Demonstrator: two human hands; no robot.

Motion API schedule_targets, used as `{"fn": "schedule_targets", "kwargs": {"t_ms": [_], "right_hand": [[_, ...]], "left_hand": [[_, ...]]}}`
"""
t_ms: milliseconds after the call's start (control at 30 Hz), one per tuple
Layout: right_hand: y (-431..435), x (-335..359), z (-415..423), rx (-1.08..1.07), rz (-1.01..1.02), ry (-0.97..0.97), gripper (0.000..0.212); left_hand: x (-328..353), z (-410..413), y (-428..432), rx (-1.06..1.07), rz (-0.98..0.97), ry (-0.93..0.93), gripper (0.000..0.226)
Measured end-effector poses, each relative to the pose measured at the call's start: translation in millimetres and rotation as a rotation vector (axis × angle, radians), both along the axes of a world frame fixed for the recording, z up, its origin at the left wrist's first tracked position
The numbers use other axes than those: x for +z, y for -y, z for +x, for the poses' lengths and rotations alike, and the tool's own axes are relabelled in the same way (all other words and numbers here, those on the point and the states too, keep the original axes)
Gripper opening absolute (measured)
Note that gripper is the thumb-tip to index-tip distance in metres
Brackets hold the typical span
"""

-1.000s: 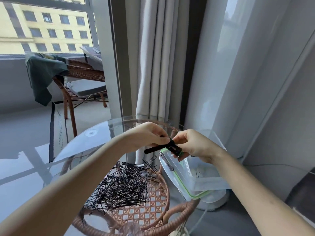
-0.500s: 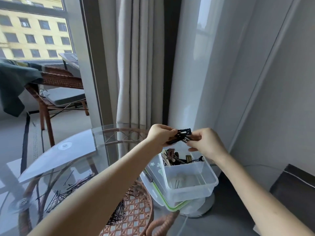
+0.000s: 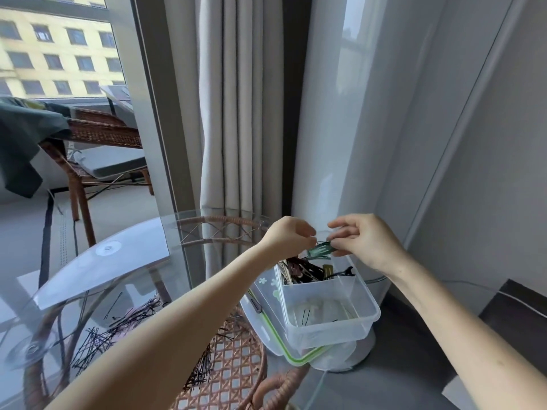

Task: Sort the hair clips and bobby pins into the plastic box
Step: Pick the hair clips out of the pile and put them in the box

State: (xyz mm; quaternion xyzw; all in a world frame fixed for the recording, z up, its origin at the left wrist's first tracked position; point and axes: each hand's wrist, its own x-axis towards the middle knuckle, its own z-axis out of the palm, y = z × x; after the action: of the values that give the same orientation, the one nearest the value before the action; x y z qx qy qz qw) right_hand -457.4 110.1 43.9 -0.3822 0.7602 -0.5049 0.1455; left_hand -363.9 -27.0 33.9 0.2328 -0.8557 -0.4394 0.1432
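Here both hands meet above the far end of the box (image 3: 331, 324). The left hand (image 3: 288, 236) and the right hand (image 3: 362, 239) each pinch an end of a small green clip (image 3: 321, 250) between thumb and fingertips, so it hangs in the air just over the far compartment. That compartment holds a jumble of dark clips (image 3: 307, 270), one black clip poking over the rim. The near compartment holds only a few pins (image 3: 305, 316) on its clear floor. The box sits on its green-edged lid (image 3: 284, 347) at the right edge of the glass table (image 3: 124, 261). A heap of black bobby pins (image 3: 118, 327) lies on the glass to the left, partly hidden by the left forearm. Rattan weave shows through the glass. A curtain (image 3: 236, 99) hangs behind the table.
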Motion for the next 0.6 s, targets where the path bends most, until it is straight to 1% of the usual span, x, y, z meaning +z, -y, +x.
{"fn": "schedule_targets", "kwargs": {"t_ms": [67,167,267,367,433,500,533,600], "right_hand": [[3.8,-1.6,1.5,-0.017,-0.059,0.047,0.025],[10.6,-8.6,4.7,-0.072,-0.119,0.101,0.016],[16.6,-15.1,7.7,-0.081,-0.035,-0.012,0.01],[18.3,-13.9,9.6,-0.092,0.053,-0.14,0.013],[16.2,-9.1,11.8,-0.107,0.069,-0.15,0.014],[9.1,-1.4,15.4,-0.112,0.089,-0.168,0.01],[3.6,3.8,16.8,-0.089,0.109,-0.171,0.008],[-9.4,16.4,22.4,0.063,0.204,-0.12,0.008]], "left_hand": [[0.1,0.8,-0.5,-0.034,0.047,-0.029,0.014],[-1.2,1.0,1.4,-0.033,-0.058,-0.055,0.013],[0.4,1.2,4.4,-0.024,-0.093,-0.083,0.014],[5.1,2.1,6.3,0.004,-0.085,-0.091,0.022],[8.7,5.9,9.2,0.019,-0.072,-0.082,0.026],[11.3,16.0,16.2,0.041,-0.117,-0.075,0.022],[12.1,23.0,20.7,0.054,-0.147,-0.068,0.021],[12.2,41.3,31.0,0.073,-0.165,-0.052,0.019]]}}
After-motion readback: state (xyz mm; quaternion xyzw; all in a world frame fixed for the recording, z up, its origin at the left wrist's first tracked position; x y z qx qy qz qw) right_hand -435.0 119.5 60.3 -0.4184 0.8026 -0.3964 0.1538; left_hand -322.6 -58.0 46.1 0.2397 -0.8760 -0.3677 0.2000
